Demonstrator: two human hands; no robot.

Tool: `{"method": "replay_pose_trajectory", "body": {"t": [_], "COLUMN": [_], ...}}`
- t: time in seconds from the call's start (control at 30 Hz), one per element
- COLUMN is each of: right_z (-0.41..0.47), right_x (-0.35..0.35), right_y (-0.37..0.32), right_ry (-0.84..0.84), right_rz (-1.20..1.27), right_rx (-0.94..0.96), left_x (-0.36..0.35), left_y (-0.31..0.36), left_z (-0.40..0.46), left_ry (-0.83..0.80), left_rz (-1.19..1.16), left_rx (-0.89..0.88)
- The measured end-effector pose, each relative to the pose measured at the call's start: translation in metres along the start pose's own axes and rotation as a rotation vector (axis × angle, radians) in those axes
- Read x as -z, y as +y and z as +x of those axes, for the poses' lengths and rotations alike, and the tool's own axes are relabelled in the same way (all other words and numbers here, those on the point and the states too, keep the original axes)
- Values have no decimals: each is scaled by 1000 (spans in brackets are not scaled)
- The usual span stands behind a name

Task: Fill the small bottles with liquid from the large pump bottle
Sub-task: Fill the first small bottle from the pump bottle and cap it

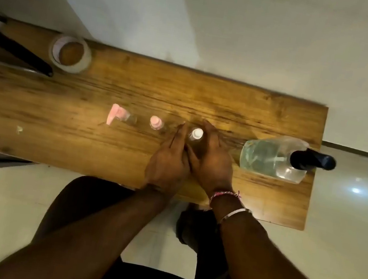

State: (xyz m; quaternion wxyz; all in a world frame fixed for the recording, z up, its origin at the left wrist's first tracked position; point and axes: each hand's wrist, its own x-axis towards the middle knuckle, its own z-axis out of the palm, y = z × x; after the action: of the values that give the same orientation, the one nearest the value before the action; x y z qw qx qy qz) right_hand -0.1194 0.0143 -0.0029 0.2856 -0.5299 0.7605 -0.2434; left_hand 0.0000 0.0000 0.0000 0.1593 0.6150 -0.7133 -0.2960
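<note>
A small clear bottle with a white cap (196, 134) stands on the wooden table (114, 84), and both hands close around it. My left hand (171, 159) touches its left side with fingers stretched forward. My right hand (211, 158) curls round its right side. To the left stand a small bottle with a pink cap (156, 122) and a small bottle with a pink pump head (121, 116). The large clear pump bottle (274, 160) with a dark pump top (312, 160) stands at the table's right end, part full of clear liquid.
A roll of clear tape (71, 53) lies at the back left of the table. A black rod-like object (15, 48) crosses the far left corner. A small pale scrap (19, 129) lies near the front left edge. The floor around is white.
</note>
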Motion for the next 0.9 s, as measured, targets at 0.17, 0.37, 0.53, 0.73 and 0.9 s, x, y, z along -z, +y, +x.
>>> {"method": "replay_pose_trajectory", "body": {"t": [0.17, 0.37, 0.53, 0.73, 0.9], "right_z": [2, -7, -32, -59, -49], "right_x": [-24, -40, -35, -31, -27], "right_y": [13, 15, -1, -10, -18], "right_ry": [145, 237, 289, 369, 251], "right_rz": [94, 95, 152, 195, 307], "right_rx": [28, 81, 117, 158, 179], "left_x": [-27, -34, 0, 13, 20], "left_y": [-15, -37, -27, -29, -27], "left_z": [6, 1, -16, -34, -21], "left_ry": [171, 348, 169, -10, 100], "left_rz": [-122, -152, -313, -476, -562], "left_rx": [-80, -219, -136, -91, -77]}}
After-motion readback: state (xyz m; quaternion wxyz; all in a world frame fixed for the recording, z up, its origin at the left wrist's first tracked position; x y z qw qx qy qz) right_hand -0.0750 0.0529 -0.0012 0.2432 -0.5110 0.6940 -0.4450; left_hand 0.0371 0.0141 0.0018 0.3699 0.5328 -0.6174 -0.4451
